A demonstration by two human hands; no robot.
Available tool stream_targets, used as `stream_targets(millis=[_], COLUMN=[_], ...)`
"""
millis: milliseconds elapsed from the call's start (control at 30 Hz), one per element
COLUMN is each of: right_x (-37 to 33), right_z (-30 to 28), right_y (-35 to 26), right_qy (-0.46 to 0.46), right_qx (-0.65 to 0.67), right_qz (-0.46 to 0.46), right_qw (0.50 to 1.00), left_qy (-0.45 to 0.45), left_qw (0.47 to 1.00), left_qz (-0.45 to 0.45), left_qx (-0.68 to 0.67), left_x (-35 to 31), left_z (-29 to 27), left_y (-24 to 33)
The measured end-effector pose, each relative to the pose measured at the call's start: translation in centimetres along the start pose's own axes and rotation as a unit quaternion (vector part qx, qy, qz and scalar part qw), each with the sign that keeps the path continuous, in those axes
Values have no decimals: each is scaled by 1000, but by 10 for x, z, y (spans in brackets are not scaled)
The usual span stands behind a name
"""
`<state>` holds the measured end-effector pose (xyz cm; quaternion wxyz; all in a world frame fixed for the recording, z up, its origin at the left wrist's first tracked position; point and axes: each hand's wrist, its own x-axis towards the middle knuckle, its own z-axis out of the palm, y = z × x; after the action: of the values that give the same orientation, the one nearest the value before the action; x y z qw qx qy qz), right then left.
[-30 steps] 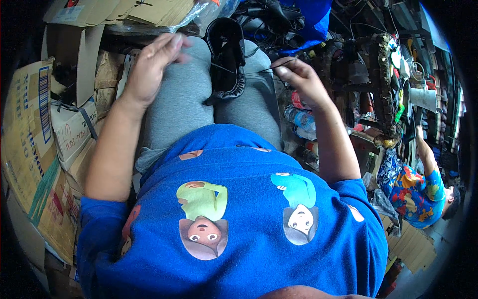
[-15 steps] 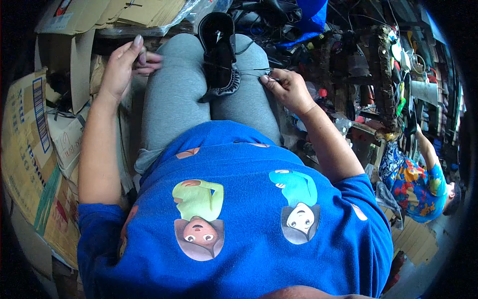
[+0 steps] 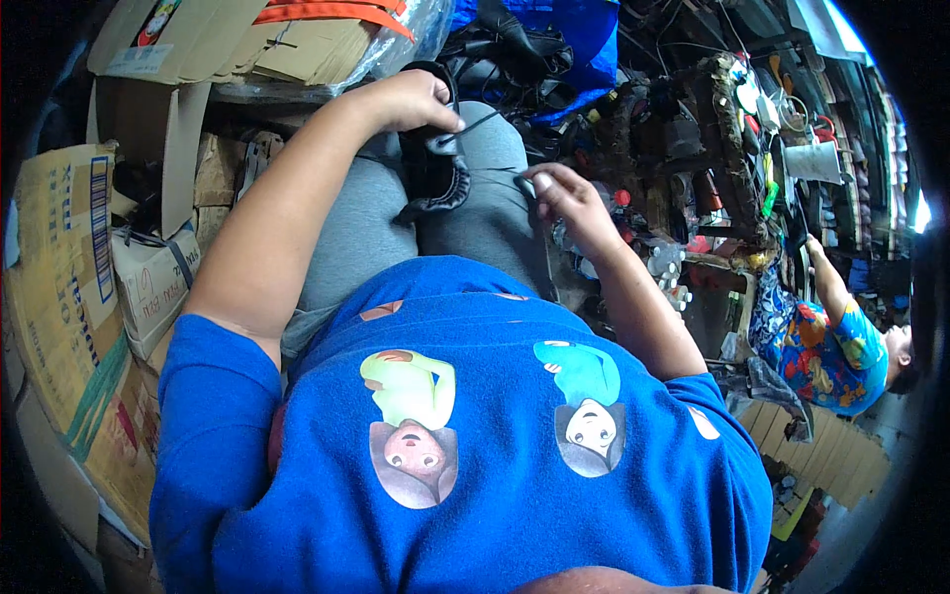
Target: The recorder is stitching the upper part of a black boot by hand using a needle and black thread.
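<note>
A black shoe upper [image 3: 438, 203] lies across my lap between my thighs, its edge gathered into puckers at the end nearest me. My left hand [image 3: 411, 102] reaches over its far part, fingers closed on it; the fingertips are partly hidden. To the right of the shoe upper, above my right thigh, my right hand [image 3: 566, 198] is closed in a pinch. A thin dark thread [image 3: 500, 170] runs from the puckered edge to those fingers. A short dark strip sticks out beside my left hand over the right knee.
Cardboard boxes [image 3: 59, 287] stand on the left, with flattened cardboard [image 3: 317, 59] beyond my knees. Black shoe pieces [image 3: 510, 54] lie by a blue plastic sheet [image 3: 589, 59] at the far side. Cluttered shelves [image 3: 732, 148] line the right. Another person [image 3: 826, 346] is farther right.
My left hand has swung from the left, off the shoe upper, across onto its far part. My right hand has moved slightly down and right, with the thread still running to it.
</note>
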<state>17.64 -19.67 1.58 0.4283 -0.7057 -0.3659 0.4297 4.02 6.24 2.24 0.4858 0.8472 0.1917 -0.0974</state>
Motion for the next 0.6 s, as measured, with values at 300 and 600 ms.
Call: stream_targets(millis=[300, 600], right_x=[28, 48], right_z=[-2, 25], right_y=[-43, -65], right_qy=[-3, -220], right_qx=[-68, -440], right_qz=[-64, -131], right_qw=[996, 861], left_qy=[56, 22], left_qw=[982, 990], left_qz=[174, 140], left_qx=[-44, 22], left_x=[-7, 8], left_z=[27, 33], left_y=[-18, -18])
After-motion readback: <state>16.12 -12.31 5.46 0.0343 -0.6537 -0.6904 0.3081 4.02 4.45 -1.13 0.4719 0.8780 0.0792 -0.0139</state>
